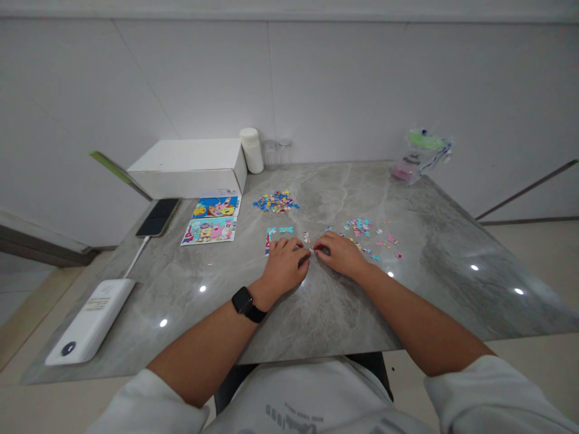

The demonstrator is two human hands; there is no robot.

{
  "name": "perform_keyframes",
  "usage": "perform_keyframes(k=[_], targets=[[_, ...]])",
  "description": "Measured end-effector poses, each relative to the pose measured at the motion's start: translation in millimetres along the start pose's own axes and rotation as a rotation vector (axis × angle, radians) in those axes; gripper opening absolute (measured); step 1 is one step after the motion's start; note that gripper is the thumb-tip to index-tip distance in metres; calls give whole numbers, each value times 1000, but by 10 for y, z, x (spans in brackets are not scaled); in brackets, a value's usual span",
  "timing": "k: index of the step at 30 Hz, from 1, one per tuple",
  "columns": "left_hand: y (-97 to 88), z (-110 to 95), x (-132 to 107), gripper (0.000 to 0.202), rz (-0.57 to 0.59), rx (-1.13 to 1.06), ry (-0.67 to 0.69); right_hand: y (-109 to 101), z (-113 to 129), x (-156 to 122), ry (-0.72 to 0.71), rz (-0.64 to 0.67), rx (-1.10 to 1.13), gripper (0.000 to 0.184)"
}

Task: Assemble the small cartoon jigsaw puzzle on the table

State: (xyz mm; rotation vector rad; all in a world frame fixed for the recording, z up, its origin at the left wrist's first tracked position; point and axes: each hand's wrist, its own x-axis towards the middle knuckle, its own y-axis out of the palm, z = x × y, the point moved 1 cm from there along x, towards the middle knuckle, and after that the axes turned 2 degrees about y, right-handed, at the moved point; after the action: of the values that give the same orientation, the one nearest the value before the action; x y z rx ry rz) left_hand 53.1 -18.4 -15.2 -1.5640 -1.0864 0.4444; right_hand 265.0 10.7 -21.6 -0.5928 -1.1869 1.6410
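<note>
My left hand [286, 263] and my right hand [340, 252] rest on the grey marble table [316, 301], fingertips meeting over a small jigsaw piece [311, 249]. Both hands are closed in a pinch on it. A black watch sits on my left wrist. A short joined strip of pieces [277, 233] lies just beyond my left hand. Loose pieces [368, 235] are scattered beside my right hand. A heap of pieces [275, 202] sits farther back.
Two cartoon picture cards [211, 219] lie left of the heap. A white box [190, 166], a white bottle [252, 150] and two clear jars stand at the back. A phone [158, 217] and white power bank [90, 319] lie left. A plastic bag [420, 155] sits back right.
</note>
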Motion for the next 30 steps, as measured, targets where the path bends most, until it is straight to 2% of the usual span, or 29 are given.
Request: perform_keyframes(k=[11,16,20,25,30], targets=[[18,18,-3,25,1,-10,17,-9,-2,6,8,-3,13,12],[-11,10,-7,25,-1,-14,16,-21,-35,8,43,-69,-13,22],[-23,-3,-9,25,2,-17,15,6,-21,37,-17,-90,-50,31],[-24,-32,-9,30,32,-14,41,73,29,85,-130,-44,-116,40],[-33,-64,0,35,71,-11,95,72,5,100,-121,-3,-160,41]])
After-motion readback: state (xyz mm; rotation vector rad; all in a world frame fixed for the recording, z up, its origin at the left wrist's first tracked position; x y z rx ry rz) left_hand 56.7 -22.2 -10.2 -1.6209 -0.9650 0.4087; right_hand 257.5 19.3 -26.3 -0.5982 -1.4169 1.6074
